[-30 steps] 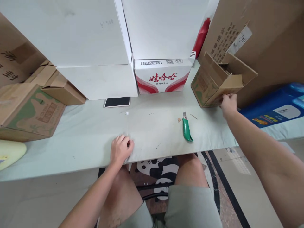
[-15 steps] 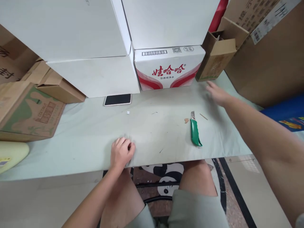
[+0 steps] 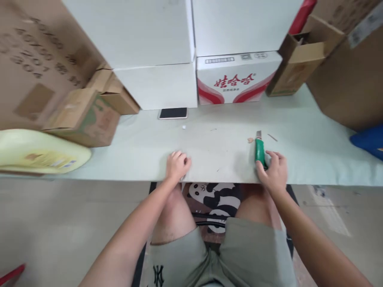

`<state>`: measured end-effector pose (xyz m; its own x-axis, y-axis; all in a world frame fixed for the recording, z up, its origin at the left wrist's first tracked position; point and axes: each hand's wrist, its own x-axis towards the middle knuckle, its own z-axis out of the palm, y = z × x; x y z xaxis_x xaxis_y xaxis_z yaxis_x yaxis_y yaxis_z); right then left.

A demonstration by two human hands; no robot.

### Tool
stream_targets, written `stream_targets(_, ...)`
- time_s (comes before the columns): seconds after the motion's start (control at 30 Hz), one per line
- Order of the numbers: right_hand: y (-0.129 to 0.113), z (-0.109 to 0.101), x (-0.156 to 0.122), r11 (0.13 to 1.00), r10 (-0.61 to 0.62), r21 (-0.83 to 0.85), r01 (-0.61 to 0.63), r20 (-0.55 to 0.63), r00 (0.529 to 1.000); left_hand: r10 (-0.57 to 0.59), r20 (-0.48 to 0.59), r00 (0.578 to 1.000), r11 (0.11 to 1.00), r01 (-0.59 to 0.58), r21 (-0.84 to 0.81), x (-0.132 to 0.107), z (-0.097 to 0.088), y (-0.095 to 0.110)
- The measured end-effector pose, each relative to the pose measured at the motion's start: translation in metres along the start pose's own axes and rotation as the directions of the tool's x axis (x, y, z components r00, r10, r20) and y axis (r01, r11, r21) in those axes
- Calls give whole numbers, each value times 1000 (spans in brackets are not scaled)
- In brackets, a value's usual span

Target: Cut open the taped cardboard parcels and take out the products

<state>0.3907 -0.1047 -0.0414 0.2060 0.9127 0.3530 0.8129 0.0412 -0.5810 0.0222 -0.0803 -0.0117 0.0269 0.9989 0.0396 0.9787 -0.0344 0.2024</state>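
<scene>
While the knife lies on the cloth, its metal end toward the carton beyond it, the right hand is at the near end of its green handle. From where I stand, the thumb is on or just over that end and the other fingers are to the knife's right, part open with a gap across the handle; I can see no firm hold.

Well to the left of the knife, the left hand rests on the cloth, its fingers loosely curled; I see nothing in it, though I can't see under the palm.

I'd call the handle's near end the right place to start. A good grip would set the thumb on the left flank and the fingers on the right, all behind the metal; pinching only the tail could let it swing. With a scrap just left of the metal end and a stick to its right, a straight lift would be cleaner than a drag. The blade is too blurred to judge, so I'd treat it as bare and sharp.
</scene>
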Motion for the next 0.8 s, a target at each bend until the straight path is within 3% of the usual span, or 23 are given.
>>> stream_targets(0.23, -18, -3, 1, 991, 75, -116, -62, 110, 991, -30, 14, 999, 996, 31, -79, -11, 4, -3)
stream_targets(0.33, -25, -6, -1, 983, 110, -163, -89, 123, 986, -60, 20, 998, 990, 62, -126, -12, -8, -20)
stream_targets(0.43, -29, -5, -3, 975, 136, -191, -116, 98, 986, -170, -5, 985, 980, 169, -101, -3, -43, -62)
stream_targets(0.53, -30, -3, -6, 968, 146, -218, -127, 72, 987, -332, -65, 941, 943, 331, -25, 11, -96, -118)
stream_targets(0.67, -26, 1, -6, 960, 152, -245, -134, 56, 987, -499, -195, 844, 854, 517, 54, 24, -167, -187)
stream_targets(0.73, -21, 4, -3, 951, 162, -272, -146, 37, 986, -573, -249, 781, 793, 605, 71, 29, -189, -211)
stream_targets(0.8, -16, 6, 0, 938, 160, -317, -141, 36, 986, -639, -258, 724, 725, 680, 114, 34, -200, -224)
